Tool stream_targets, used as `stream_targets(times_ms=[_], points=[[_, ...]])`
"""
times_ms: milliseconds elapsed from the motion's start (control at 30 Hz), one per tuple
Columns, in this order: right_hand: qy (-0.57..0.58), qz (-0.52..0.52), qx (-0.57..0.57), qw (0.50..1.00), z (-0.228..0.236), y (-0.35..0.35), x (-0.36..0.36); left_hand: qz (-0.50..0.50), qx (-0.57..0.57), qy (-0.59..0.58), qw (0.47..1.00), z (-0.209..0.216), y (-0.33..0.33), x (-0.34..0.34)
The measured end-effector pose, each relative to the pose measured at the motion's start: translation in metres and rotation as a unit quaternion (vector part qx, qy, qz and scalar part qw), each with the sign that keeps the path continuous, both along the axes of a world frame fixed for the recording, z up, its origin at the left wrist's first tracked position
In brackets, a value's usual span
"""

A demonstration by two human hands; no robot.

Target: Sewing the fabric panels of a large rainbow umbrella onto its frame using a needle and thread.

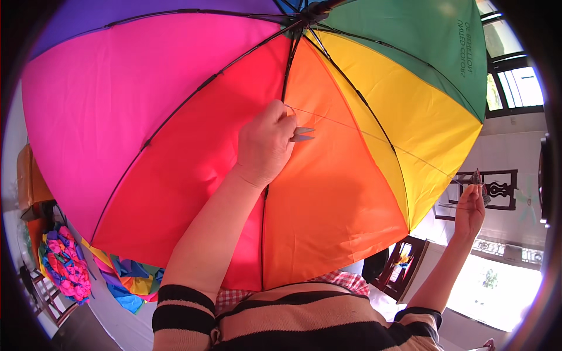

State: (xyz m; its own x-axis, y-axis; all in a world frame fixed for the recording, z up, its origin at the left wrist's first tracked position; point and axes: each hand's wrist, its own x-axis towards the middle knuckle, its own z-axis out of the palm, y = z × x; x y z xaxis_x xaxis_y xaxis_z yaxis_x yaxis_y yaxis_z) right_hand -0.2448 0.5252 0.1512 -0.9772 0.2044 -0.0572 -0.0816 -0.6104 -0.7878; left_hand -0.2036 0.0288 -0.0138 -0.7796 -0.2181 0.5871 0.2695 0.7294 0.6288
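An open rainbow umbrella (328, 193) fills the view, its inner side with the black ribs toward me. My left hand (266, 143) is closed at the middle rib (288, 73), by the seam between the red and orange panels. Two short metal blades of thread snips (302, 134) stick out of that fist, pointing right and slightly apart. A thin thread (374, 136) stretches from beside my left hand across the orange and yellow panels. Raised at the far right, my right hand (470, 210) pinches the thread's other end. Whether a needle is there I cannot make out.
The ribs meet at a dark hub (307, 19) at the top. Piled colourful umbrella fabric (64, 263) lies at the left, with more folded fabric (133, 281) beside it. Dark wooden chairs (497, 188) stand at the right, near a bright doorway (492, 292).
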Motion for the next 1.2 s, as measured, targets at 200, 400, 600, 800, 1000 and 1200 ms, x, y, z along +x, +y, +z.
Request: stream_targets(times_ms=[200,400,600,800,1000,1200], points=[[0.028,0.078,-0.017,0.996,0.021,-0.026,0.014,0.044,-0.124,0.015,0.991,0.001,0.003,-0.008],[0.036,0.136,-0.083,0.987,0.037,-0.042,0.023,0.061,-0.177,-0.058,0.981,0.003,-0.001,-0.014],[0.02,0.108,-0.085,0.99,0.032,-0.028,0.021,0.065,-0.169,-0.056,0.982,0.0,-0.003,-0.015],[0.019,0.114,-0.074,0.991,0.02,-0.033,0.024,0.019,0.074,-0.025,0.997,0.002,-0.008,-0.009],[0.009,0.095,-0.077,0.992,0.01,-0.024,0.02,0.001,0.136,-0.046,0.99,0.009,-0.014,-0.003],[-0.005,0.093,-0.089,0.992,0.011,-0.029,0.019,0.006,-0.062,-0.064,0.996,0.019,-0.005,-0.001]])
